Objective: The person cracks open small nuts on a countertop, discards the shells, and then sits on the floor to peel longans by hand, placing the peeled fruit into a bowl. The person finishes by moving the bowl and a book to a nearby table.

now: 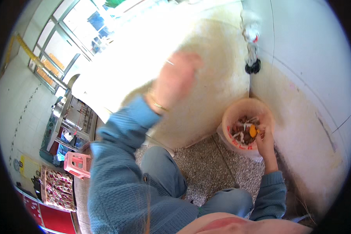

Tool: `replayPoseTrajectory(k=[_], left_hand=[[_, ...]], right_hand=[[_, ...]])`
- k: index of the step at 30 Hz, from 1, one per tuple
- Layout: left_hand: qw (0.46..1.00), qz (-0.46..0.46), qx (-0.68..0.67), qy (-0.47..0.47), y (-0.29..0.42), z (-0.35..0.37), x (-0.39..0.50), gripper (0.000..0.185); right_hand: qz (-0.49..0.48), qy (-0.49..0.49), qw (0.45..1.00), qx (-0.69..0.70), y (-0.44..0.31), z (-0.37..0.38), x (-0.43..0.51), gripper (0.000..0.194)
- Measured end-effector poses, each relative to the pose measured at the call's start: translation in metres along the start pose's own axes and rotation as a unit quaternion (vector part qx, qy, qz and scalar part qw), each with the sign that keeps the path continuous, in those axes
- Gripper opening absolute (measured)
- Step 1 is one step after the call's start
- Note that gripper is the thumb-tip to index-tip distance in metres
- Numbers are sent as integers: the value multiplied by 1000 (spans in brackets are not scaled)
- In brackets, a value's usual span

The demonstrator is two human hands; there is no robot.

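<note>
My right hand reaches into a plastic bucket on the floor, in the corner between two walls. Its fingers pinch a small orange object, too small to identify for certain. Inside the bucket lie brown lumps and white strips. A clear plastic bag hangs around the bucket's outside, and red print shows near its front. My left hand is raised in front of the pale wall, blurred, with a gold bangle at the wrist. Whether its fingers hold anything is not visible.
Knotted plastic bags hang in the wall corner above the bucket. A pink plastic stool stands to the left. Beyond it are a metal stand by the window and a patterned cushion. My knees are close to the bucket over a speckled floor.
</note>
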State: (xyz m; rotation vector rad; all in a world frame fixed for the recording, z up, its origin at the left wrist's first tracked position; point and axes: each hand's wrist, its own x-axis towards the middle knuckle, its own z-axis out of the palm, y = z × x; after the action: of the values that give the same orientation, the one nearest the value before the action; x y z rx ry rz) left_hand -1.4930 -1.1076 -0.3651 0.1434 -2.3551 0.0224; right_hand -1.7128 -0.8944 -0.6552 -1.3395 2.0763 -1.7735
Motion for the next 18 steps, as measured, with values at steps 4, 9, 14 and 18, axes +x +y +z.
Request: replayPoseTrajectory(k=[4,9,14,18], left_hand=[[978,-47,180,98,-33,-156,89,37],[897,-393,200,3,-126,-225,184,71],[905,-374,170,110,-196,-197,192,74],[893,-368,201,165,-206,-204,197,64]], right_hand=[[-16,-87,993,79,-7,0,28,11],[44,-123,979,158,-38,-5,41,7],[-25,-103,983,151,-50,-30,21,5],[71,-97,985,125,-48,-49,6,5]])
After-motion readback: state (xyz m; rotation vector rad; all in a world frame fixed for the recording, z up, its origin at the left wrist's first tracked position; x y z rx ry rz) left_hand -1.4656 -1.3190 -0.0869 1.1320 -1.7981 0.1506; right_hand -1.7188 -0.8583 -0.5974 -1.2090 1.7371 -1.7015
